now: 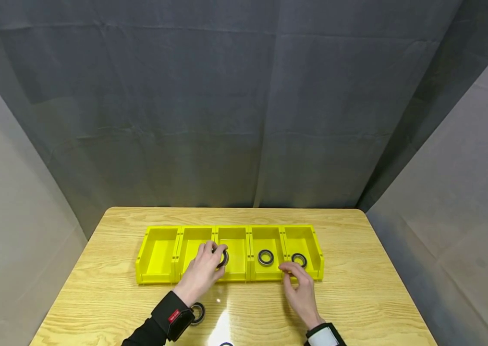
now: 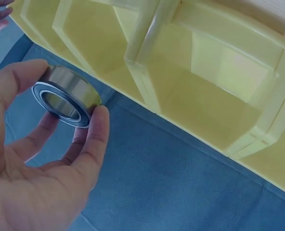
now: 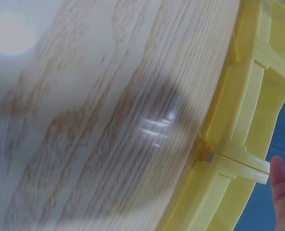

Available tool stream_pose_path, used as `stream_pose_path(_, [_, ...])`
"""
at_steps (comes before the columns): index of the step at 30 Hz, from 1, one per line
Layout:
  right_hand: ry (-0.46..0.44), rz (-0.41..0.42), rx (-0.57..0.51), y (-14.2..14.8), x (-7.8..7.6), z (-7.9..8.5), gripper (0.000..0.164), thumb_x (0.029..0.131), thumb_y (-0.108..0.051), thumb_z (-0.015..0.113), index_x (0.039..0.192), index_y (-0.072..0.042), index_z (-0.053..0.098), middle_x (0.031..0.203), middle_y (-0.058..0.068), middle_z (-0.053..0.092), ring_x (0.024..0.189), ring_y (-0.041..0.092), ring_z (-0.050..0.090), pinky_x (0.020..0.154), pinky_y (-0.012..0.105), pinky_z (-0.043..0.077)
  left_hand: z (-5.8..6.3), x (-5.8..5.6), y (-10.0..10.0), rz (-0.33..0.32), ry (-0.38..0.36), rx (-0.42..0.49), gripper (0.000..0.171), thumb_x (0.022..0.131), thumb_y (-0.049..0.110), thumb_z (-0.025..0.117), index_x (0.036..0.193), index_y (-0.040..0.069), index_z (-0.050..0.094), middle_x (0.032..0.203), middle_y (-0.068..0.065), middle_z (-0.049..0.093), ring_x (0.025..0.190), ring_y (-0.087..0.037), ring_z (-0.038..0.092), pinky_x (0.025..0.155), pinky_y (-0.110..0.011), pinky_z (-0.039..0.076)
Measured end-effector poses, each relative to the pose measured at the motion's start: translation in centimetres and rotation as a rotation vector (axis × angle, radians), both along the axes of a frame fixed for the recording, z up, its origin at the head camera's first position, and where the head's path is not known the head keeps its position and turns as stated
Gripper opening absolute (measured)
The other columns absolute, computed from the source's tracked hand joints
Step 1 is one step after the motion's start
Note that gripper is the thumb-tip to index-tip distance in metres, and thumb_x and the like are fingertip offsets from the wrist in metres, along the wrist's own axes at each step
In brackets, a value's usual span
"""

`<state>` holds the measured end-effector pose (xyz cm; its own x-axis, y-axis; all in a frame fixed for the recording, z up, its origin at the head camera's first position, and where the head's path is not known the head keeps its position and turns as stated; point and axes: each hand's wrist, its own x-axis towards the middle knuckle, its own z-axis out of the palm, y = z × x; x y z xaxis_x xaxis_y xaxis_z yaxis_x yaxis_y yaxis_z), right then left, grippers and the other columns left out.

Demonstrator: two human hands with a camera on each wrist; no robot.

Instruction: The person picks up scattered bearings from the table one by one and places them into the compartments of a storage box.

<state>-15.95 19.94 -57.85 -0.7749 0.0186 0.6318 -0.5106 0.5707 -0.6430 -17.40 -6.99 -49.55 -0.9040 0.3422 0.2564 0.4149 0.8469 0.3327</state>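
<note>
My left hand (image 1: 202,266) pinches a ring (image 2: 72,86) between thumb and fingers (image 2: 98,129), over the middle bin's (image 1: 238,263) left side in the head view. That hand is nearer this bin; my right hand (image 1: 302,291), by the rightmost bin (image 1: 304,241), has loose fingers, nothing visible in them.

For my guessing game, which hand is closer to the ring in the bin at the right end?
Right. The right hand is close by that ring, near the bin's front edge; the left hand is farther left, holding another ring.

White glare on tabletop (image 1: 244,310); soft shadow before yellow bins (image 1: 234,269).
</note>
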Motion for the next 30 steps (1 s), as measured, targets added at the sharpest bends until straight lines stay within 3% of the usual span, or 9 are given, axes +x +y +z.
stream_pose_path(7, [0.016,-0.003,-0.001,0.0,-0.1,-0.2,0.032,0.075,0.024,0.064,0.092,-0.001,0.073,0.093,0.006,0.074,0.081,0.017,0.068,0.073,0.009,0.051,0.4,-0.8,-0.3,0.011,-0.027,-0.003,0.046,0.087,0.012,0.077,0.129,0.004,0.061,0.113,-0.018,0.056,0.099,-0.031,0.054,0.058,-0.027,0.053])
stream_pose_path(16, [-0.015,-0.009,0.004,0.1,-0.1,-0.2,0.029,0.077,0.021,0.064,0.092,-0.002,0.073,0.093,0.007,0.074,0.082,0.016,0.068,0.074,0.008,0.05,0.5,-1.6,-0.4,0.012,-0.048,0.018,0.048,0.088,0.013,0.077,0.132,0.004,0.06,0.115,-0.019,0.056,0.101,-0.032,0.053,0.06,-0.03,0.056])
stream_pose_path(30, [0.017,0.008,-0.011,0.1,0.0,-0.1,0.032,0.076,0.023,0.063,0.093,-0.002,0.073,0.093,0.008,0.074,0.081,0.018,0.069,0.073,0.009,0.051,-0.6,-3.0,0.1,0.007,-0.044,0.008,0.046,0.089,0.015,0.076,0.131,0.004,0.06,0.117,-0.022,0.057,0.106,-0.035,0.055,0.064,-0.033,0.059])
